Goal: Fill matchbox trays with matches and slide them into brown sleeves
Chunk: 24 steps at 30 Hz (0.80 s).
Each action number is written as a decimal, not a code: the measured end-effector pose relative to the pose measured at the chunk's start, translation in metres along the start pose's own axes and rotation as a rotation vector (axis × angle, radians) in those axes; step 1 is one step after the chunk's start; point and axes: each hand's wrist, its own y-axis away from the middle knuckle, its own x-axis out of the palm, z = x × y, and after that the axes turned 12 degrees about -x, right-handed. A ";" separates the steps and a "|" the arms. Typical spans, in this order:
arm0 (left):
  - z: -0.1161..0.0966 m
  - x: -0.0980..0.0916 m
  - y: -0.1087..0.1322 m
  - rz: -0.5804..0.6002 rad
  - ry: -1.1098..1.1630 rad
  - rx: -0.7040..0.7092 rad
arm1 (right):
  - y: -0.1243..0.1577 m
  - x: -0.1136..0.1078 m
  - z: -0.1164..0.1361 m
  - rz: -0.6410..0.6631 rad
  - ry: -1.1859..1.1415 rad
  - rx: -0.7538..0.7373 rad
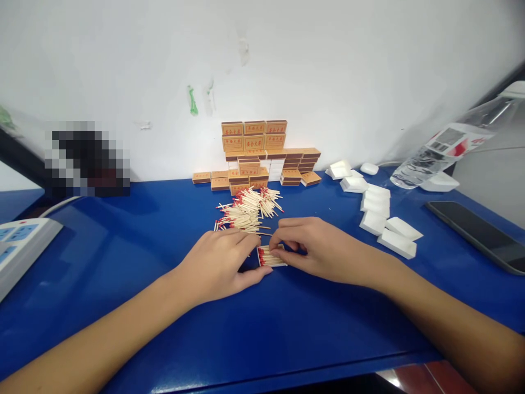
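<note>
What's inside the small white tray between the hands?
Matches in the tray, red heads mostly at left. The right hand covers part of its right end; what's under the fingers is hidden.

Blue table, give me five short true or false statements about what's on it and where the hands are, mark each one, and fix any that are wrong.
1. The right hand is at a small tray holding matches. True.
2. Every match is inside that tray. False: a loose pile lies beyond it on the blue table.
3. The stacked matchboxes are behind the loose pile. True.
4. The phone is left of the white boxes. False: the phone lies right of the white boxes.
5. The left hand is holding the bottle. False: the left hand is at the small tray.
</note>
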 end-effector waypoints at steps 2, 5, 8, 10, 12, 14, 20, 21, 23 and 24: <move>0.000 0.000 0.000 0.006 -0.001 -0.002 | 0.000 0.002 -0.002 -0.008 0.017 -0.010; 0.001 0.000 0.001 0.004 -0.004 0.000 | 0.001 0.005 -0.004 -0.037 0.029 -0.025; 0.001 0.001 0.001 -0.007 -0.007 0.005 | 0.001 0.006 -0.005 -0.037 0.006 -0.037; 0.000 0.001 0.001 -0.013 -0.010 0.011 | 0.001 0.007 -0.005 -0.037 0.003 -0.043; 0.000 0.001 0.000 -0.011 -0.011 0.014 | 0.001 0.008 -0.006 -0.048 0.010 -0.043; 0.000 0.000 0.000 0.001 -0.006 0.011 | 0.002 0.007 -0.005 -0.053 0.001 -0.047; 0.001 0.000 0.001 0.008 0.004 0.007 | 0.002 0.002 0.000 -0.005 -0.061 -0.061; 0.001 0.000 0.001 0.011 0.003 0.005 | 0.001 0.001 0.001 -0.001 -0.060 -0.058; 0.001 0.000 0.001 0.017 0.001 -0.004 | 0.001 0.000 0.001 0.000 -0.052 -0.049; 0.001 0.000 0.001 0.021 0.002 -0.008 | 0.001 0.000 0.002 0.002 -0.050 -0.045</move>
